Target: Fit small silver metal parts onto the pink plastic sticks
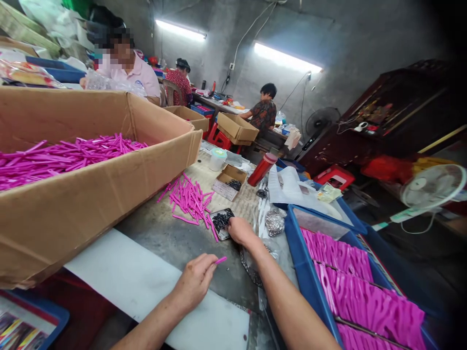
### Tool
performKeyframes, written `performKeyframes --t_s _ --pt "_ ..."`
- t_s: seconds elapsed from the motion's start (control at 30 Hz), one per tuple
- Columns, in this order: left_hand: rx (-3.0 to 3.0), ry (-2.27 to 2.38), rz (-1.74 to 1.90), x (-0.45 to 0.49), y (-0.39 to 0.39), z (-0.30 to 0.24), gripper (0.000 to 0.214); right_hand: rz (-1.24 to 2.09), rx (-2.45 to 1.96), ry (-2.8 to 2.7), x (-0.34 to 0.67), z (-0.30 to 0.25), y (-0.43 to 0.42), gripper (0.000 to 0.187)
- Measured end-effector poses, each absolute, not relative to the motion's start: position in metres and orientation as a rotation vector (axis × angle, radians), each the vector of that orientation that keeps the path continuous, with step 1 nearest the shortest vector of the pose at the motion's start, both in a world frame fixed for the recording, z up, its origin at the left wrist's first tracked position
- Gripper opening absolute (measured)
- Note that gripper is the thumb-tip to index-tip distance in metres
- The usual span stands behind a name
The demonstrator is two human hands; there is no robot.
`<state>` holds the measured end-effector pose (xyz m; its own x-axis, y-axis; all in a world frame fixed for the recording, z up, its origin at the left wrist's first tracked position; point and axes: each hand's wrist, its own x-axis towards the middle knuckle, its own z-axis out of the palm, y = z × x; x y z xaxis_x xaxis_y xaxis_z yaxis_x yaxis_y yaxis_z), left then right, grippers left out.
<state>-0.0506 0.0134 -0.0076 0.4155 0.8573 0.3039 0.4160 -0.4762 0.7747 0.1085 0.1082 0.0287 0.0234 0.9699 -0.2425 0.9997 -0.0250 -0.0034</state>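
Our left hand is closed in a pinch, thumb against fingers, around a slim pink stick whose free end pokes out towards our right hand. Our right hand reaches further forward, its fingers curled down at a shallow tray of small black pieces; the fingertips are hidden there, so we cannot tell how far they are parted or whether they have hold of a piece.

More of the same sticks lie in a loose heap, beyond our left hand and just left of the tray. To the left of that hand stands a large cardboard box with many more, and to the right of our right forearm a blue crate holds pink lengths packed in rows.

We judge the stick to be very light. Those in the heap lie mostly straight, so it probably keeps its shape, though the wavy lengths in the crate suggest some give. Its surface looks smooth and might roll or slip under a loose grip; a gentle pinch near one end, as our left hand has it, leaves the tip free. The black pieces look tiny, light and inclined to tangle, so fingertips suit them best, taken from the edge of the cluster.
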Motion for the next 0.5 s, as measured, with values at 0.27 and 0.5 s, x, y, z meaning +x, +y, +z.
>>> performKeyframes --t_s 0.27,0.5 --pt "2.057 1.079 0.929 -0.0509 0.0125 -0.0074 0.020 -0.289 2.136 2.156 0.1078 0.0275 0.1032 0.019" --pt "2.000 1.090 0.975 -0.0514 0.0119 -0.0015 0.020 -0.450 2.236 2.343 0.1131 0.0272 0.0995 0.017"
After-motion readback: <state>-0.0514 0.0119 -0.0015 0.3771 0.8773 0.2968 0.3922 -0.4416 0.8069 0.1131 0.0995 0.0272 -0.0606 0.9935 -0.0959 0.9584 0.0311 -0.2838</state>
